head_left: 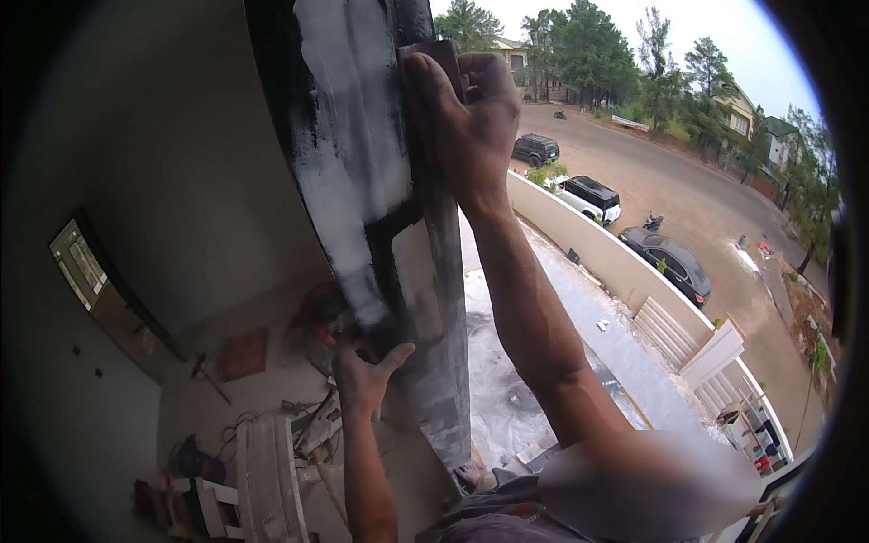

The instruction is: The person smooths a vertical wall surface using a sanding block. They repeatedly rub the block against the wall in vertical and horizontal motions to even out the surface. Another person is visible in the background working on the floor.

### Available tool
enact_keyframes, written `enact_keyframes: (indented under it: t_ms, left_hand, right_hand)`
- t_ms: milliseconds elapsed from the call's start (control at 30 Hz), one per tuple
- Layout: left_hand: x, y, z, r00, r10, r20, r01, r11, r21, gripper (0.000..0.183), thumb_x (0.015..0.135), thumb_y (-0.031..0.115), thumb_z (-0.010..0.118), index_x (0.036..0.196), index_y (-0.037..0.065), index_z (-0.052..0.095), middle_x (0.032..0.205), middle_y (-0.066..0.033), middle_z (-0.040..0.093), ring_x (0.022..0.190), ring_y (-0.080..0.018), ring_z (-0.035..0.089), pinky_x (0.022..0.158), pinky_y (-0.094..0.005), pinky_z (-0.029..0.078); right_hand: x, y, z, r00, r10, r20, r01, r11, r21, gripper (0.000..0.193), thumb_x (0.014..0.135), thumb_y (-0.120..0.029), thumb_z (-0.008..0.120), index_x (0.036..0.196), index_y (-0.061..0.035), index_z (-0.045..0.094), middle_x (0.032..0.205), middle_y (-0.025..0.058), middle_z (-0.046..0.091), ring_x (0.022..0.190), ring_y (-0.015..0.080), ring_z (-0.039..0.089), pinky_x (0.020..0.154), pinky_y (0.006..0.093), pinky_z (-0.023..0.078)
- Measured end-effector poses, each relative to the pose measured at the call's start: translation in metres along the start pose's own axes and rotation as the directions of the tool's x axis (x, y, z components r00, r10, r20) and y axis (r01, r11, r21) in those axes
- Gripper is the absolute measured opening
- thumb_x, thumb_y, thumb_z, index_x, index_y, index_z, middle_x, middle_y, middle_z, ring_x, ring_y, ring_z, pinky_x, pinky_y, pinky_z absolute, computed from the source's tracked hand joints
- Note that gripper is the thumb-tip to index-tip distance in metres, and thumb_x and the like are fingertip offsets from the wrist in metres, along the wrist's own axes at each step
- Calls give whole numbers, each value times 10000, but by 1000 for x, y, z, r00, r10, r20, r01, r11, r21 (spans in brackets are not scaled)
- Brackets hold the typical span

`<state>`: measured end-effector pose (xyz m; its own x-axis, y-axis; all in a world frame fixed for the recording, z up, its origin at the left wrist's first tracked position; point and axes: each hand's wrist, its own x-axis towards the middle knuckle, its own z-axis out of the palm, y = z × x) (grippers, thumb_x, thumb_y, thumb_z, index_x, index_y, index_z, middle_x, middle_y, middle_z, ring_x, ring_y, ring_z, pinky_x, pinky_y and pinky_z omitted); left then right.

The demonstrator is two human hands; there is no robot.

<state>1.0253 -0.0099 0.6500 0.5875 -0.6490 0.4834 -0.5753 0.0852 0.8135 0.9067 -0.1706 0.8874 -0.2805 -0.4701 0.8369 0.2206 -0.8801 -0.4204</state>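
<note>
A tall black post, smeared with white-grey filler, rises in front of me. High on its right side, my right hand presses a dark brown sanding block against the edge, thumb on the face and fingers curled around it. Lower down, my left hand is at the left edge of the post, with its thumb spread away from the fingers. Its fingertips are partly lost in shadow, and I see nothing held in it.
Below on the left are a wooden bench, a red mat and tangled cables and tools. To the right, a whitish sheet covers the lower surface. A low white wall separates it from a road with parked cars.
</note>
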Motion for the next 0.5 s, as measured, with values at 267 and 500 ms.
enact_keyframes:
  t_ms: [267, 500]
  left_hand:
    - [-3, 21, -7, 999, -28, 23, 28, 1000, -9, 888, 626, 469, 911, 1250, -39, 535, 1205, -183, 589, 1128, -332, 560, 967, -448, 442]
    - [-4, 21, -14, 991, 101, -93, -101, 995, 0, 725, 629, 372, 926, 1122, -62, 618, 1057, -179, 683, 958, -300, 653, 863, -392, 503]
  right_hand:
    - [-101, 28, -42, 987, 141, 72, -146, 986, 78, 246, 913, -184, 732, 921, -44, 530, 842, 15, 619, 760, 66, 596, 677, 215, 489]
    - [105, -38, 58, 994, -100, 43, 96, 992, 84, 445, 848, -376, 790, 955, 0, 577, 788, 69, 658, 610, 75, 600, 511, 230, 472]
